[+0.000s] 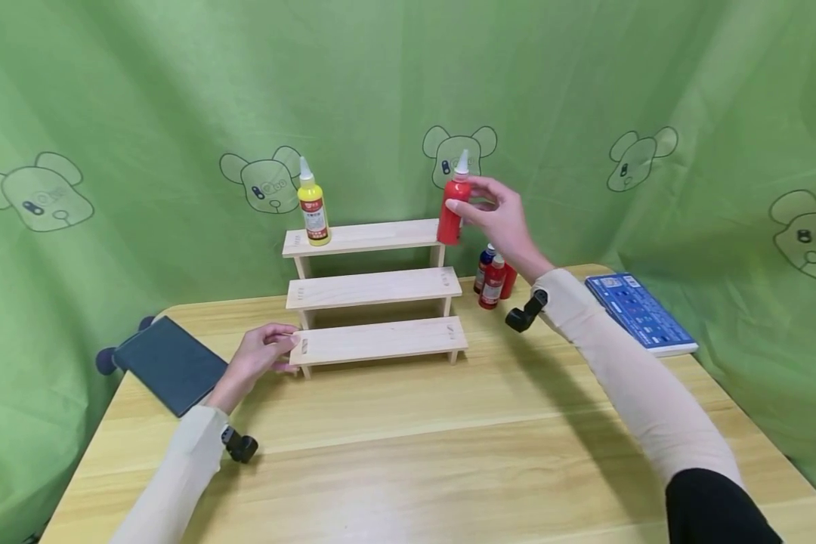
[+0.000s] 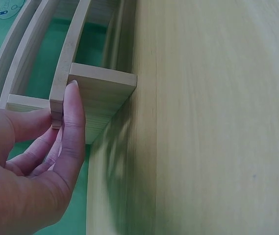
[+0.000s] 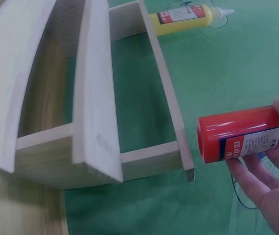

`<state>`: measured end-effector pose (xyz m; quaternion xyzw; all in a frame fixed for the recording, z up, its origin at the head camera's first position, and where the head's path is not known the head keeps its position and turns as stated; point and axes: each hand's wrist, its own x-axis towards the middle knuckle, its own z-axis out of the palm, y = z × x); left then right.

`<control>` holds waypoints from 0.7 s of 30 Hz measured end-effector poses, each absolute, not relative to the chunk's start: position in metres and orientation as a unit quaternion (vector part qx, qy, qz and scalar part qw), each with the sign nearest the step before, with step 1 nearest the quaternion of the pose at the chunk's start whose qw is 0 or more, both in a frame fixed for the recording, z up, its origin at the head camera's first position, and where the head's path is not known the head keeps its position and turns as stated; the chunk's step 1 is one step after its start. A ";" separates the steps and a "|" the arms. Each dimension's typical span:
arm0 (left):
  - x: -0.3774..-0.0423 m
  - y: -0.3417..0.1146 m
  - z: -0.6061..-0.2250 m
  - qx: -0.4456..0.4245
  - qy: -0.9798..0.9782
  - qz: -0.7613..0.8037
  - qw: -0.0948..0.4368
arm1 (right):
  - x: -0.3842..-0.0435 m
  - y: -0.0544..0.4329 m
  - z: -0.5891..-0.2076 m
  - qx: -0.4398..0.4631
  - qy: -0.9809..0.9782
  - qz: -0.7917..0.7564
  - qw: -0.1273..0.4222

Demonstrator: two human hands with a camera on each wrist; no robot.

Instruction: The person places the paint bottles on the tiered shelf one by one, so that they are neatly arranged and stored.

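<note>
My right hand (image 1: 499, 215) grips a red paint bottle (image 1: 450, 215) with a white pointed nozzle, upright by the right end of the top step. In the right wrist view the bottle's base (image 3: 201, 142) shows a gap from the top board's edge. My left hand (image 1: 261, 353) pinches the left end of the lowest board of a three-step wooden rack (image 1: 381, 341); thumb and fingers lie on either side of that board (image 2: 63, 73) in the left wrist view. A yellow paint bottle (image 1: 314, 211) stands on the top step's left end.
Right of the rack, a small group of bottles stands on the table, with a red bottle (image 1: 493, 283) in front and a dark blue bottle (image 1: 484, 264) behind. A blue booklet (image 1: 639, 313) lies far right, a dark flat folder (image 1: 171, 366) at left. A green curtain (image 1: 367, 91) hangs behind.
</note>
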<state>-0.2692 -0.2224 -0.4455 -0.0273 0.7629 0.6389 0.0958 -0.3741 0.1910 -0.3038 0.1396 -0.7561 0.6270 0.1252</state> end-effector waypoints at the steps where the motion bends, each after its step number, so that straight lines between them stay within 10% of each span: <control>1: -0.269 -0.223 -0.446 -0.028 0.763 0.638 0.095 | -0.376 0.189 -0.303 0.143 -0.752 0.631 0.124; 21: -0.269 -0.223 -0.448 -0.028 0.761 0.642 0.093 | -0.406 0.135 -0.306 0.184 -0.731 0.647 0.112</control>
